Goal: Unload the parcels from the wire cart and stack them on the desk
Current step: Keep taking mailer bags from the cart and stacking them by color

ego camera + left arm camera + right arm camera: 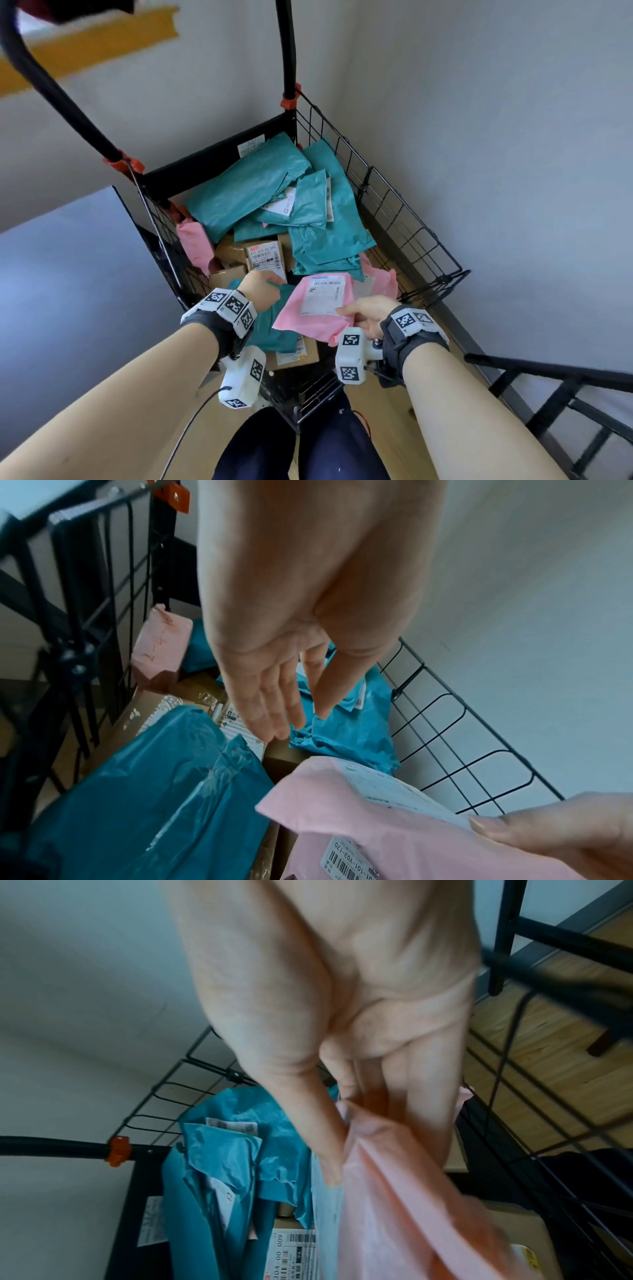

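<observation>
Pinching the pink mailer (317,310) by its near edge, the right hand (371,313) lifts it over the wire cart (404,219) while the left hand (274,696), fingers straight and empty, reaches toward a teal mailer (274,329); next comes carrying it to the unseen worktop.

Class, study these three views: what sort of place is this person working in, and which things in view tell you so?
Probably a small office or mailroom corner indoors, though that is a guess. A wire cart full of teal mailers, pink mailers and labelled cardboard boxes stands by a plain wall on a wooden floor.
</observation>
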The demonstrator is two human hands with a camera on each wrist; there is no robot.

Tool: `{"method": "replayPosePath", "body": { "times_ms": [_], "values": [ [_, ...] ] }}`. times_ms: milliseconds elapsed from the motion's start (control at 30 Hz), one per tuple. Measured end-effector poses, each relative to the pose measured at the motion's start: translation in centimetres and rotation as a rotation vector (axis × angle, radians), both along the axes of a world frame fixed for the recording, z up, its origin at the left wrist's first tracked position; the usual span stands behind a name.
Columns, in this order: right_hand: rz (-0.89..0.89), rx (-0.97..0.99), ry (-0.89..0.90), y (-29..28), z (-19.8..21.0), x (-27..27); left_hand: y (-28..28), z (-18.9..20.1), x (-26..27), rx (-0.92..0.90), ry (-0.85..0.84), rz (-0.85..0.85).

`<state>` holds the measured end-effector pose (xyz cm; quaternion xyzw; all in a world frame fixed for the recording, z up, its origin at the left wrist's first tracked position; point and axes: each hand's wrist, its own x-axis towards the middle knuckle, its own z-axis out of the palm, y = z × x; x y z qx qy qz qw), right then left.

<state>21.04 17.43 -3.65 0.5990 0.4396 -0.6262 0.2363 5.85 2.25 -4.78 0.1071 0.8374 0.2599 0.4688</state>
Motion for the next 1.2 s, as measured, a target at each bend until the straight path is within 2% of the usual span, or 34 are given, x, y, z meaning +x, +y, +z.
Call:
{"method": "replayPosePath", "body": {
  "times_ms": [267, 400, 533, 700, 833, 1000, 1200],
  "values": [
    [-0.119, 0.072, 0.174, -4.6, 5.8, 2.2, -4.6, 5.1, 1.4, 0.067, 0.047, 0.005],
    [-0.108, 0.087, 0.287, -6.3, 8.1, 2.8, -6.4, 7.5, 2.1, 0.130, 0.115, 0.034],
    [0.003, 0.092, 0.373, -7.8, 10.2, 3.0, -8.6, 10.2, 2.8, 0.211, 0.274, 0.138],
    [0.127, 0.097, 0.520, -10.4, 11.8, 3.3, -13.2, 13.4, 4.4, 0.230, 0.343, 0.239],
    [0.192, 0.053, 0.616, -13.9, 12.3, 3.1, -18.5, 14.5, 7.0, 0.246, 0.323, 0.397],
    [0.311, -0.014, 0.684, -19.3, 13.2, 2.2, -25.6, 15.7, 9.9, 0.204, 0.341, 0.512],
    [0.427, -0.032, 0.753, -27.6, 15.8, -1.5, -35.2, 18.1, 9.8, 0.212, 0.412, 0.688]
  ]
}}
